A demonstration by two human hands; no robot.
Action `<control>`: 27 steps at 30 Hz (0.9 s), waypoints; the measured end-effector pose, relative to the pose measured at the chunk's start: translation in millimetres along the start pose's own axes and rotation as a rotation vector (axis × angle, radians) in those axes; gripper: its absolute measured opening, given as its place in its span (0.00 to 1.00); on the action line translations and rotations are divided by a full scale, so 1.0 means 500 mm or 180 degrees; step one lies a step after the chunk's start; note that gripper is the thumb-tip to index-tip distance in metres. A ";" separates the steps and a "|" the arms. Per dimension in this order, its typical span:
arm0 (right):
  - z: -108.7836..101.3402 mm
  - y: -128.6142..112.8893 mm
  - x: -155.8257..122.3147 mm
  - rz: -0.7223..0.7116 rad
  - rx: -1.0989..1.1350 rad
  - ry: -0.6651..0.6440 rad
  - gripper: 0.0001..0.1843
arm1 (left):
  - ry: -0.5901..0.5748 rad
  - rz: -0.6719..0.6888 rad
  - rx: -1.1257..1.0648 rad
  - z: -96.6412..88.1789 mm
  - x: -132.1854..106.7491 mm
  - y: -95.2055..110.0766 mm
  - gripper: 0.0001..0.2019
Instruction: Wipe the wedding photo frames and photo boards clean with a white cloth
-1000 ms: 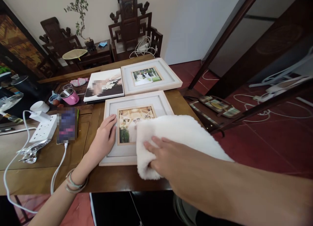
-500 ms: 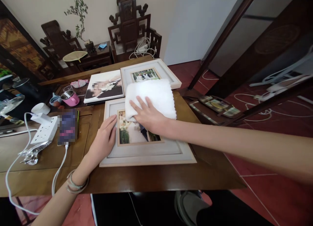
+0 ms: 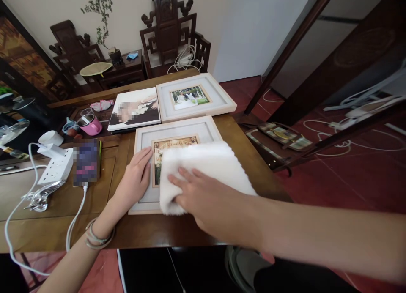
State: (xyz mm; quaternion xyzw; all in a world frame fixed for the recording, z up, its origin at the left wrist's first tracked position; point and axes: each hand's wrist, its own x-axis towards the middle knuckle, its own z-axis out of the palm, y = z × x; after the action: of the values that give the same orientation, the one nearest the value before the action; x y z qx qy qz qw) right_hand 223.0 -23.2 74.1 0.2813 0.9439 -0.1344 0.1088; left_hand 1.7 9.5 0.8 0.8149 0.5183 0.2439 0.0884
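Observation:
A picture frame with a pale wooden border lies flat on the wooden table, a photo inside its wide light mat. My left hand rests flat along its left side, fingers stretched out. Over the frame's lower right part is a fluffy white towel, covering much of the photo. My right hand presses on this towel, fingers spread across it and the thumb at a fold. The towel's near edge hangs slightly past the frame's near border.
Behind lie a second picture frame and a photo panel. To the left are a phone on a charging cable, a power strip, a pink mug and a black kettle. Carved chairs stand beyond the table.
My right hand has drawn the towel toward me, from the frame's far part to its near right part. The second frame's photo is now uncovered. My left hand has stayed in place.

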 end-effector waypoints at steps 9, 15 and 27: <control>-0.005 0.164 0.150 0.0546 -0.1079 0.0764 0.22 | 0.0026 0.0062 0.0000 -0.002 0.000 -0.001 0.21; 0.005 0.071 0.096 0.0280 -0.0563 0.0561 0.20 | 0.0019 0.0012 -0.0019 -0.002 0.001 0.000 0.20; -0.005 0.038 0.060 -0.0025 -0.0087 0.0282 0.25 | -0.0013 -0.0016 -0.0021 -0.001 0.000 0.000 0.21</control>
State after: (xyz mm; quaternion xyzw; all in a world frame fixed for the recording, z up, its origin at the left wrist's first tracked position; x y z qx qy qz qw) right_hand 208.9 8.0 64.3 0.2818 0.9506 -0.1093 0.0702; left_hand 1.4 9.4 0.9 0.8138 0.5193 0.2437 0.0928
